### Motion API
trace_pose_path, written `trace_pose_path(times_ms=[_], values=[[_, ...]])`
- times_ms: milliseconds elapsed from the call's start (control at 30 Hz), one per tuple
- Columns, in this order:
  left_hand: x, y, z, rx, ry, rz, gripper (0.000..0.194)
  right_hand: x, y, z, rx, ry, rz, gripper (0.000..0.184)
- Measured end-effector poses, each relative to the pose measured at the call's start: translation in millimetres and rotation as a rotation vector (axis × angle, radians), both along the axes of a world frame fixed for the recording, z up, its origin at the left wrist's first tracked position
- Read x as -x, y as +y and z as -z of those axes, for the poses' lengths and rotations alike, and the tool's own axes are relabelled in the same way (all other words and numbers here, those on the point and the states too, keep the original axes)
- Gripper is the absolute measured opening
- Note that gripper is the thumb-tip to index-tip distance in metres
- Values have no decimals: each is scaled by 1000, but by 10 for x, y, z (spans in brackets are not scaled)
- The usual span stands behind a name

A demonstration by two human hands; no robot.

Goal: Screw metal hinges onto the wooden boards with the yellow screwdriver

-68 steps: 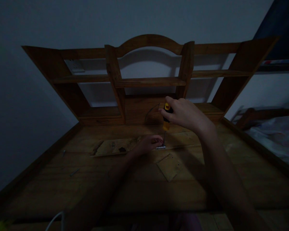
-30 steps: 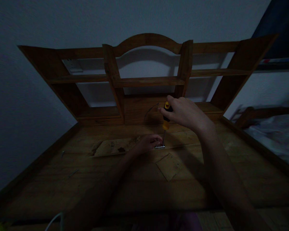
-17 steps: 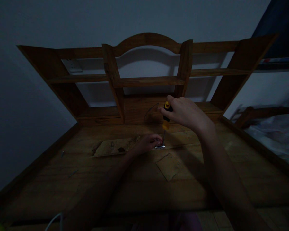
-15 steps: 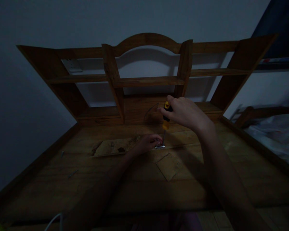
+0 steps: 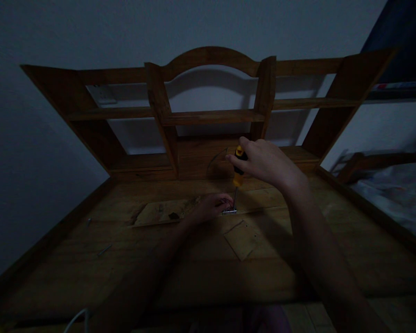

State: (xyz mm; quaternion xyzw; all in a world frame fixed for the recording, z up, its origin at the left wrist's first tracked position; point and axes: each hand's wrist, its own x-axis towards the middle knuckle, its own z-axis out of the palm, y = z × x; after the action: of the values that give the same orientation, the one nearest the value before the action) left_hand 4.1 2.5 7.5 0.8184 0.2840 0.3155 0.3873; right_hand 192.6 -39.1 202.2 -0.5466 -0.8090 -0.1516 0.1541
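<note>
My right hand (image 5: 263, 161) is closed round the yellow-and-black handle of a screwdriver (image 5: 238, 178), held nearly upright. Its metal shaft points down to a small metal hinge (image 5: 229, 211) on the wooden desk top. Beside the tip, my left hand (image 5: 213, 205) has its fingers curled together at the hinge; whether they pinch a screw or the hinge itself is hidden in the dim light. A thin square piece of wood (image 5: 242, 240) lies just in front of the hinge. To the left is a broken, rough-edged patch (image 5: 162, 212) in the desk surface.
A wooden shelf unit (image 5: 211, 118) stands along the back against the wall. Two small metal pieces, one a screw-like rod (image 5: 105, 249), lie on the left of the desk. A white cable (image 5: 78, 319) shows at the lower left. Plastic-covered bedding (image 5: 398, 189) is at right.
Almost nothing differs. The whole view has shifted slightly; both hands and the screwdriver keep their places at the hinge.
</note>
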Motion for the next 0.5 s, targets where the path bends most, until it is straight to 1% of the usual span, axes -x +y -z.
trace_pose_path(times_ms=[133, 233, 367, 433, 500], values=[[7, 18, 12, 21, -1, 84, 19, -14, 7, 7, -16, -1, -10, 47], [19, 1, -37, 45, 7, 136, 21, -15, 13, 13, -21, -2, -12, 47], [57, -41, -129, 136, 3, 188, 24, 7, 4, 8, -11, 13, -21, 44], [82, -39, -140, 179, -8, 216, 25, 18, -8, 3, -8, 28, -38, 43], [105, -18, -121, 196, -26, 238, 26, 25, -19, 1, 1, 46, -60, 41]])
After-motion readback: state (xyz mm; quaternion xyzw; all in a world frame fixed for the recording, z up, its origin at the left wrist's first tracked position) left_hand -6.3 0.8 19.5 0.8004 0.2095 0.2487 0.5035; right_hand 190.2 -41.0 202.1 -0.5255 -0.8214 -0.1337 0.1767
